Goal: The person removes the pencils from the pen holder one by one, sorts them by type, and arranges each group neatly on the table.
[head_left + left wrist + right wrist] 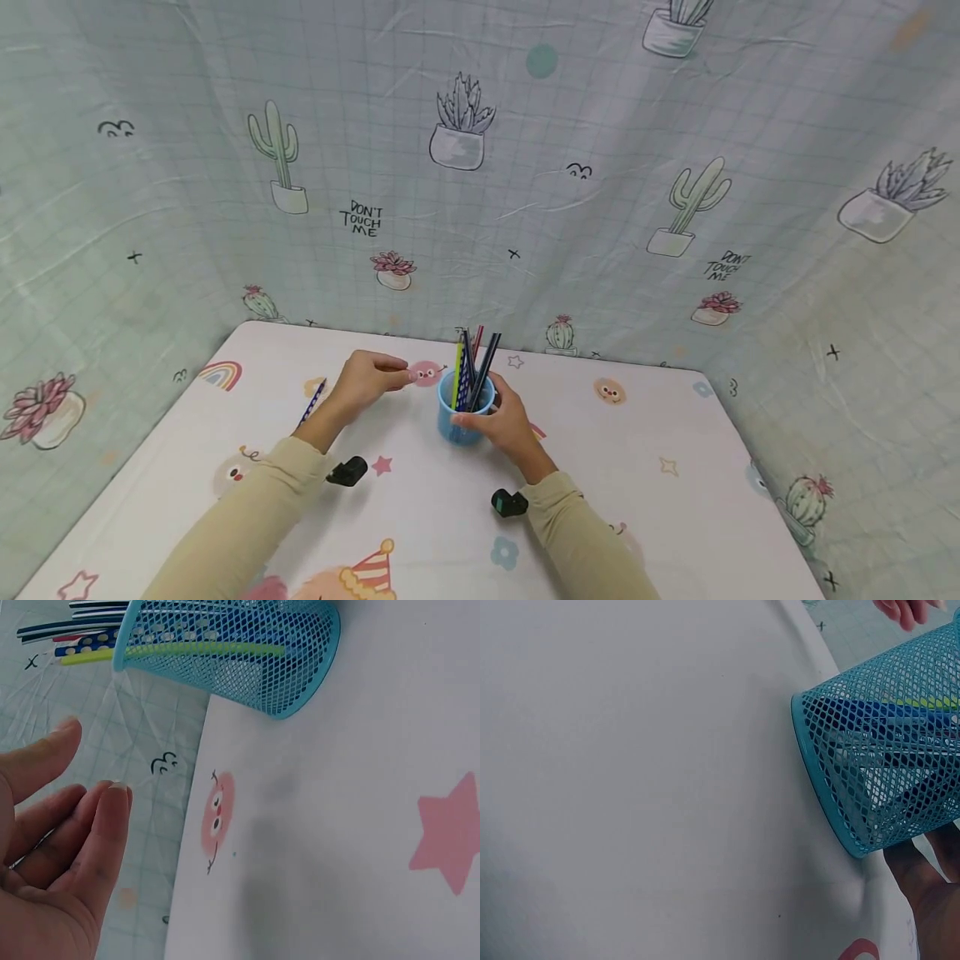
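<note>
A light blue mesh pencil cup [450, 430] stands upright near the back middle of the table. My right hand [508, 419] holds it from the right side, with the thumb across its front. Inside lean several pencils [487, 365]: yellow-green, red, dark striped and dotted blue. My left hand [371, 380] hovers to the left of the cup, apart from it. In the left wrist view its fingers are loosely bent, with a gap to the thumb and nothing between them. A blue dotted pencil [312, 402] lies on the table beyond the left forearm, which hides its lower end.
The white table [622, 500] has printed stars, faces and flowers on it. A cloth wall [517, 200] with cactus prints rises behind and on both sides. Dark wrist cameras [348, 472] sit below both wrists.
</note>
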Demonstrator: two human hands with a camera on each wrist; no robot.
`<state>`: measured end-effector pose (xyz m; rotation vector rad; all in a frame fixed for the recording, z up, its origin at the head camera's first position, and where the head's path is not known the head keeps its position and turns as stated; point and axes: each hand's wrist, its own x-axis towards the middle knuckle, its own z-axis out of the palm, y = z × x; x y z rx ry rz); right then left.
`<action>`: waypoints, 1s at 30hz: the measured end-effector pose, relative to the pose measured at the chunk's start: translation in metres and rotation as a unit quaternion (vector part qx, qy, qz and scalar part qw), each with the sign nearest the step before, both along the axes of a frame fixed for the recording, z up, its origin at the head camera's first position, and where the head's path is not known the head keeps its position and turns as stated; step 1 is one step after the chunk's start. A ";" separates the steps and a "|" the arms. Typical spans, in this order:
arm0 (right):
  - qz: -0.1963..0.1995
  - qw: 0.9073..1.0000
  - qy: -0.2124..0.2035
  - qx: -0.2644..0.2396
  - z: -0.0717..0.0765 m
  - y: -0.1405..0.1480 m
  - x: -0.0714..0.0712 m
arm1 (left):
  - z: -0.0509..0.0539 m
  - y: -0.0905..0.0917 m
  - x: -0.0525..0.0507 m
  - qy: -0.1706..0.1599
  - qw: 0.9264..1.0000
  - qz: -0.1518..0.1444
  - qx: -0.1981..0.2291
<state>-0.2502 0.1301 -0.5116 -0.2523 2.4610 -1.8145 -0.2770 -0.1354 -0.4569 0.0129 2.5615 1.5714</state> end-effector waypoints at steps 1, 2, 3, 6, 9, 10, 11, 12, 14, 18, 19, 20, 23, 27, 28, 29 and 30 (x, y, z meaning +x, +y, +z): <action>-0.001 1.000 -0.001 0.001 0.000 0.000 0.000 | -0.001 0.003 0.001 0.003 1.000 -0.007 0.001; -0.002 1.000 -0.002 0.000 0.001 -0.001 0.001 | -0.003 0.005 0.001 0.006 1.000 -0.014 0.002; -0.003 1.000 -0.004 0.000 0.001 -0.001 0.001 | -0.005 0.008 0.001 0.010 1.000 -0.023 0.005; -0.001 1.000 -0.006 -0.002 0.001 -0.001 0.002 | -0.011 0.015 0.002 0.022 0.998 -0.053 0.025; 0.005 1.000 -0.004 -0.010 0.000 -0.001 0.001 | -0.017 0.021 0.001 0.026 0.994 -0.089 0.062; 0.007 1.000 -0.002 -0.013 0.000 0.000 0.001 | -0.019 0.023 0.002 0.027 0.992 -0.099 0.072; 0.009 1.000 0.000 -0.015 -0.001 0.000 0.001 | -0.021 0.025 0.002 0.029 0.990 -0.110 0.080; 0.010 1.000 0.002 -0.019 -0.001 0.000 0.001 | -0.022 0.026 0.002 0.030 0.989 -0.120 0.086; 0.013 1.000 0.006 -0.023 -0.003 0.001 0.001 | -0.024 0.031 0.003 0.030 0.986 -0.135 0.095; 0.017 0.999 0.010 -0.027 -0.004 0.001 0.001 | -0.025 0.039 0.004 0.036 0.981 -0.162 0.100; 0.017 0.999 0.010 -0.025 -0.004 0.001 0.000 | -0.026 0.041 0.004 0.037 0.980 -0.168 0.100; 0.018 0.999 0.011 -0.024 -0.003 0.000 0.000 | -0.026 0.042 0.004 0.037 0.979 -0.171 0.100; 0.015 1.000 0.008 -0.016 -0.002 0.000 -0.001 | -0.029 0.046 0.002 0.035 0.976 -0.190 0.096; 0.008 1.000 0.005 -0.008 -0.001 0.000 -0.001 | -0.032 0.048 -0.002 0.031 0.969 -0.225 0.099; 0.006 1.000 0.005 -0.008 -0.001 -0.001 -0.001 | -0.033 0.049 -0.003 0.031 0.967 -0.232 0.103; 0.005 1.000 0.005 -0.007 -0.001 -0.001 -0.001 | -0.034 0.049 -0.003 0.030 0.964 -0.238 0.110; 0.005 1.000 0.006 -0.011 -0.001 -0.001 -0.001 | -0.034 0.050 -0.004 0.026 0.963 -0.242 0.117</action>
